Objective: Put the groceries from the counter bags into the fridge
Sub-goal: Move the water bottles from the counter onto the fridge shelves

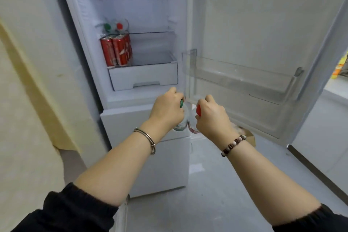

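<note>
The fridge point(120, 98) stands open in front of me. My left hand point(167, 111) grips a clear bottle with a green cap point(181, 103). Beside it, my right hand point(210, 114) grips a clear bottle with a red cap point(198, 109). Both bottles hang side by side, just below the fridge compartment and left of the open door point(263, 24). Inside, a pack of red cans point(117, 51) stands on the lower shelf at the left. Two bottles, green-capped point(107, 26) and red-capped point(119, 26), stand on the shelf above them. The hands hide most of each held bottle.
A clear door bin point(243, 75) hangs on the open door at the right. A white drawer point(143, 78) sits under the cans. A cardboard box point(249, 138) lies on the floor behind my right wrist. A cream wall runs along the left; a counter edge point(337, 90) shows far right.
</note>
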